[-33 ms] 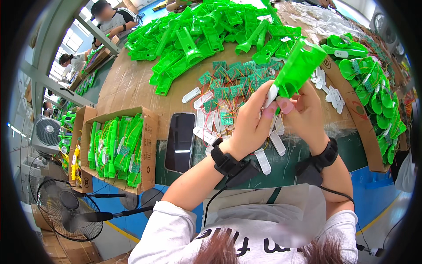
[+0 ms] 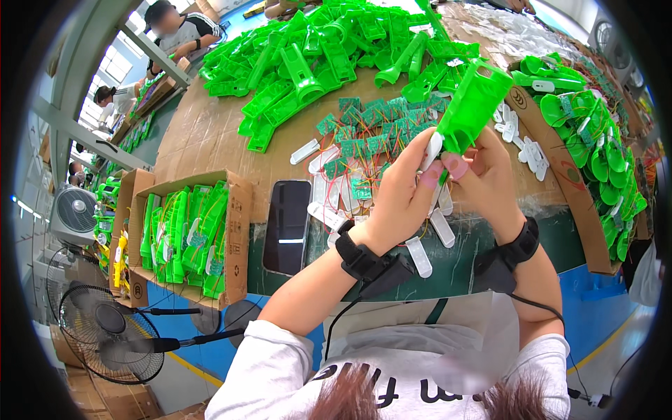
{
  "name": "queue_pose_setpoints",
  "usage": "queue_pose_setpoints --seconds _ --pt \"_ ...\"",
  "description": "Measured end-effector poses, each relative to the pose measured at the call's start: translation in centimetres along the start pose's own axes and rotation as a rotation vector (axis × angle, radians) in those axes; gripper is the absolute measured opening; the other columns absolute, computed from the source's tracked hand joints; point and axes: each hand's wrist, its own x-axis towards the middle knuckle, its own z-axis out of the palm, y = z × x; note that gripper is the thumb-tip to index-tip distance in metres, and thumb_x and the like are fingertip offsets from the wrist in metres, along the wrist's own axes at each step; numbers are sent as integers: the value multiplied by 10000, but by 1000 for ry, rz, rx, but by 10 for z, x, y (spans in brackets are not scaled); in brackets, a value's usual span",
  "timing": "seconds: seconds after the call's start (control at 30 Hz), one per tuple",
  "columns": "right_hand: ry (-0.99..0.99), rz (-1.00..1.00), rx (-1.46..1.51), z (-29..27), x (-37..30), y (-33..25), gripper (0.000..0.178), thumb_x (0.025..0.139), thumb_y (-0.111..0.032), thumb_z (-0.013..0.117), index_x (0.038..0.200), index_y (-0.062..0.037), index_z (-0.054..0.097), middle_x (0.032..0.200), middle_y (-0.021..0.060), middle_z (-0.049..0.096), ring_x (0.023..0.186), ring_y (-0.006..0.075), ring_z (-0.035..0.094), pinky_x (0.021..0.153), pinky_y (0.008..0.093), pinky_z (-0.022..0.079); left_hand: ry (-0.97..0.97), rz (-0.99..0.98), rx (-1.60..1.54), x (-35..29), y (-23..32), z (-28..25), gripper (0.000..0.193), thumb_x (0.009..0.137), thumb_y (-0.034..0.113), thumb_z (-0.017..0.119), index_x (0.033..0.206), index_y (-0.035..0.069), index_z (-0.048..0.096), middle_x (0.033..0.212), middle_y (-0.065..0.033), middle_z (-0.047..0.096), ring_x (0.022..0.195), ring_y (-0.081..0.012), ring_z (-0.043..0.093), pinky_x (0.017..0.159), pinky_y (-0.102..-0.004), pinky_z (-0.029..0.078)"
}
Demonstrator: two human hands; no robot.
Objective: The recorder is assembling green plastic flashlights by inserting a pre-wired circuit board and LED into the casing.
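Above the middle of the table I hold a bright green plastic housing [image 2: 476, 105], its wider end tilted up and to the right. My left hand [image 2: 395, 199] is closed, with a small white plastic piece [image 2: 433, 148] pinched at the housing's lower left end. My right hand [image 2: 493, 182] is closed around the lower right side of the same housing. Both thumbs meet near its lower end, and the fingers behind it are partly hidden. Beyond my hands lie green circuit boards [image 2: 378, 143] with red and yellow wires. Several white plastic strips [image 2: 418, 256] lie below and beside my hands.
Loose green housings [image 2: 301, 70] are heaped at the back. A cardboard box [image 2: 238, 238] with wired housings stands left, beside a dark phone [image 2: 287, 224]. More green parts [image 2: 609, 154] fill the right, behind a cardboard edge. A fan [image 2: 112, 329] stands lower left; co-workers sit far left.
The upper end of the green housing has tipped slightly to the left, and my right hand has shifted a little with it. My left hand stays almost where it was.
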Motion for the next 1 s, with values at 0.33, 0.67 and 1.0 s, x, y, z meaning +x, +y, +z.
queue_pose_setpoints --seconds 0.33,0.67,1.0 --pt "-194 120 95 -16 6 -1 362 854 -88 576 1183 20 470 1024 52 583 910 95 549 795 251 461 40 -141 -340 2 -3 2 416 904 77 448 1293 -11 331 1151 -102 504 1060 -157 479 905 -282 378" --pt "-225 155 203 -9 6 1 383 858 -104 584 1190 20 438 1025 61 578 886 93 554 792 239 458 28 -195 -549 6 6 -6 432 905 98 455 1291 3 288 1157 -84 479 1085 -147 462 931 -290 367" --pt "-607 433 295 -2 -4 11 431 899 -205 538 1227 6 357 1011 81 585 945 124 549 798 265 448 482 -229 -865 13 -2 -30 433 932 398 350 1057 4 478 987 -121 546 911 -268 544 879 -415 431"
